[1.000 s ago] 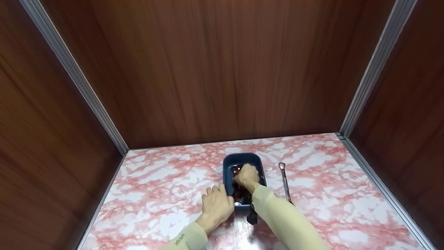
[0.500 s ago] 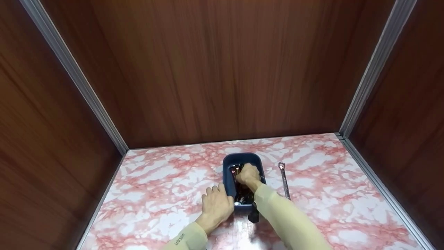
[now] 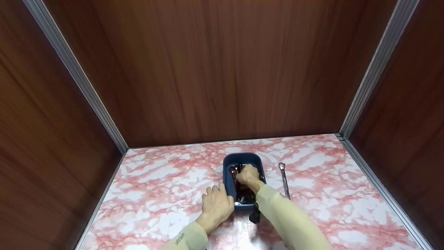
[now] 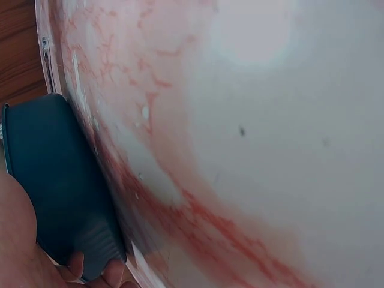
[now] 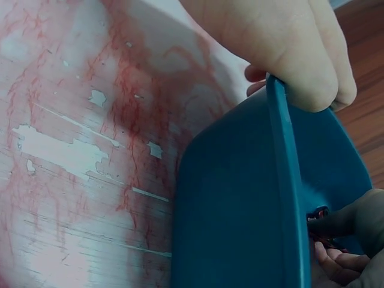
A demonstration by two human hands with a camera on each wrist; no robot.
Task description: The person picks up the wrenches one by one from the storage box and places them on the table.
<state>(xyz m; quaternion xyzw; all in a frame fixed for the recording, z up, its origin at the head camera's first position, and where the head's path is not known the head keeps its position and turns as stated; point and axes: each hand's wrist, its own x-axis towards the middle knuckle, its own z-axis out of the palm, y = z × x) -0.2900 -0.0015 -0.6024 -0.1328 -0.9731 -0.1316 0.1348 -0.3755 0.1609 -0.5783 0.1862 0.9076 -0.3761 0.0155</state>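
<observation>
A dark blue plastic bin point(image 3: 242, 158) stands on the table, with shiny metal and dark items point(image 3: 248, 198) inside that are too small to make out. My left hand point(image 3: 218, 205) grips its near left corner; in the right wrist view the thumb side lies over the rim and fingertips show outside the wall. My right hand point(image 3: 248, 174) reaches down into the bin. In the right wrist view its thumb and fingers point(image 5: 336, 264) are bent near small red and dark pieces point(image 5: 321, 213). Whether it holds one is hidden.
A chrome wrench point(image 3: 284, 180) lies right of the bin, its near end hidden by the right sleeve point(image 3: 288, 218). A black piece point(image 3: 255, 217) hangs under the right forearm. Brown wood-look panels point(image 3: 225, 69) enclose the marbled red and white table point(image 3: 156, 194).
My right hand has shifted slightly to the right inside the bin, showing more of the items on its left side. My left hand and the bin have stayed in place.
</observation>
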